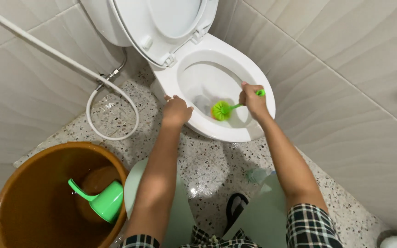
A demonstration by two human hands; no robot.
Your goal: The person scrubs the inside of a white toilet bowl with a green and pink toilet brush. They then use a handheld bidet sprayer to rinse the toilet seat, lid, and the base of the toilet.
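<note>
Green plastic stands out against all the white: the toilet brush [228, 108] has a slim green handle and a round, bristly lime head, and that head sits low inside the toilet bowl [207, 82], near the front wall of the bowl. The right hand [252, 101] is wrapped tight around the upper end of the handle, with a short green stub poking out past the knuckles, over the bowl's right rim. The left hand [176, 110] rests on the front-left edge of the rim, fingers curled loosely over it and holding nothing else. Seat and lid [161, 27] are tipped up against the cistern.

Down at the lower left corner of the floor stands a big brown bucket [10, 193] with water in it; a light green dipper [104, 200] with a long handle floats inside, toward the bucket's right wall. A pale round basin or lid [134, 183] peeks out just beside the bucket, partly hidden by the left forearm; I cannot tell which it is.

A white spray hose [111, 98] runs down the left wall and loops onto the speckled terrazzo floor [207, 170] beside the toilet's base. A black sandal strap [236, 207] shows between the person's knees, by the checked shorts.
</note>
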